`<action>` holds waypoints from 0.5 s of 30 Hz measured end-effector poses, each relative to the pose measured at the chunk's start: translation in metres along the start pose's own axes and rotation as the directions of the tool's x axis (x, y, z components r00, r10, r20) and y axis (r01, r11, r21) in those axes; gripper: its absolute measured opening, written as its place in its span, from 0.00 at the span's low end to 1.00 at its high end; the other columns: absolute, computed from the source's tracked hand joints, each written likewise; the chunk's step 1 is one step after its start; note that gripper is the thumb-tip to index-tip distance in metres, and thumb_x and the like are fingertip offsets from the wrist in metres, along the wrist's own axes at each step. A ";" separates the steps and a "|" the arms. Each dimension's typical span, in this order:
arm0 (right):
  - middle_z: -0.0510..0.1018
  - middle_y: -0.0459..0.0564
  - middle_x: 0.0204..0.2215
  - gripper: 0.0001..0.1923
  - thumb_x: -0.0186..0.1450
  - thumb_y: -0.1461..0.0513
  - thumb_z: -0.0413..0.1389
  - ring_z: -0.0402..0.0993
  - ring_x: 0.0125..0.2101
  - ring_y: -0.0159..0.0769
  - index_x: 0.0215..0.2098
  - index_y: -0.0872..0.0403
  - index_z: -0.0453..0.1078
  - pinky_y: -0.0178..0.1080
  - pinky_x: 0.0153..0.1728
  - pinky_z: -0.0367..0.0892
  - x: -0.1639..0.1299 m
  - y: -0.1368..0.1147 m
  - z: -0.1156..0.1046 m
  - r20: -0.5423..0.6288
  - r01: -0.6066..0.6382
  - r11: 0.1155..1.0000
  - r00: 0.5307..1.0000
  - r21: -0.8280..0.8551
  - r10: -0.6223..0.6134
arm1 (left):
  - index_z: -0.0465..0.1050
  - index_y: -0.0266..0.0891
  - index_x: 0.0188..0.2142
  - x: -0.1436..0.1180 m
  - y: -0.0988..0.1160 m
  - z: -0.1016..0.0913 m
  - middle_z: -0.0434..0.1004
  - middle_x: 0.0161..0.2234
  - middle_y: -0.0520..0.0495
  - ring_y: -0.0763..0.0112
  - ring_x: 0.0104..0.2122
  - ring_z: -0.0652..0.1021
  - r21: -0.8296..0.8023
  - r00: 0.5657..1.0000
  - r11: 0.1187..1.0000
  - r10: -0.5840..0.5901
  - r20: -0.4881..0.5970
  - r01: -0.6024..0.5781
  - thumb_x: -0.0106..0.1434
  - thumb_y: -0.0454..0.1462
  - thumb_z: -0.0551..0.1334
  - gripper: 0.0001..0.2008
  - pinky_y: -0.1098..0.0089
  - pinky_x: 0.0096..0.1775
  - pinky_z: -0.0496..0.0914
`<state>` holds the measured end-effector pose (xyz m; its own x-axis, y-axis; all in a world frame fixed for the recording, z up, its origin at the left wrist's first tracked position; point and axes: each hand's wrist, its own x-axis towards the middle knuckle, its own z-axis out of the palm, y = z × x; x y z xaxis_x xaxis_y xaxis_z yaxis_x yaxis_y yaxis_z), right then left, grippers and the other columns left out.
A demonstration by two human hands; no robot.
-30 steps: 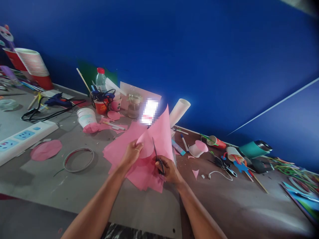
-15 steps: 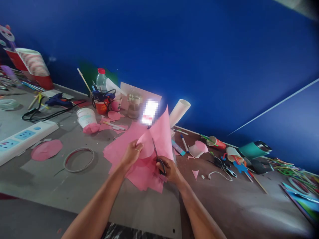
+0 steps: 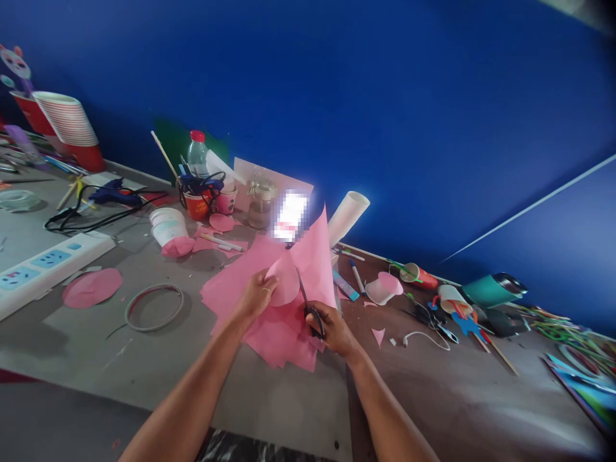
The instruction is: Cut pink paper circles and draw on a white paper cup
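Note:
My left hand (image 3: 254, 298) pinches a rounded flap of pink paper (image 3: 315, 256), held up over a pile of pink sheets (image 3: 231, 285) on the table. My right hand (image 3: 332, 327) grips black-handled scissors (image 3: 307, 301), their blades pointing up into the raised pink sheet, right beside the left-hand flap.
A grey table (image 3: 86, 346) carries a power strip (image 3: 43, 263), a pink paper disc (image 3: 91, 287), a ring (image 3: 154, 308), paper cups (image 3: 168, 228), a bottle (image 3: 196, 154), a jar (image 3: 260, 204), a white roll (image 3: 347, 215), pens, cables and scraps to the right. A blue wall stands behind.
The hands, paper and scissors stay almost as they were; my right hand with the scissors has shifted slightly right and down. The view has drifted a little.

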<state>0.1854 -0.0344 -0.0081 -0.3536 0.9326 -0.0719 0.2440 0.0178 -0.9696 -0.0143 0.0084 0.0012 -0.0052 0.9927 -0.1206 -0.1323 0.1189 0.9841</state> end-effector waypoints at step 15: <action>0.69 0.42 0.20 0.33 0.58 0.35 0.56 0.64 0.21 0.30 0.41 0.56 0.70 0.34 0.24 0.60 -0.002 -0.005 0.000 0.005 -0.016 1.000 1.000 0.010 0.016 | 0.67 0.38 0.24 -0.001 -0.001 0.000 0.62 0.18 0.55 0.75 0.20 0.64 0.028 0.999 0.999 0.021 0.043 -0.023 0.52 0.43 0.63 0.11 0.73 0.23 0.57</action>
<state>0.1844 -0.0361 -0.0033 -0.3546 0.9308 -0.0887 0.2406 -0.0008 -0.9706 -0.0146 0.0074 0.0005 0.0347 0.9950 -0.0938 -0.1042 0.0969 0.9898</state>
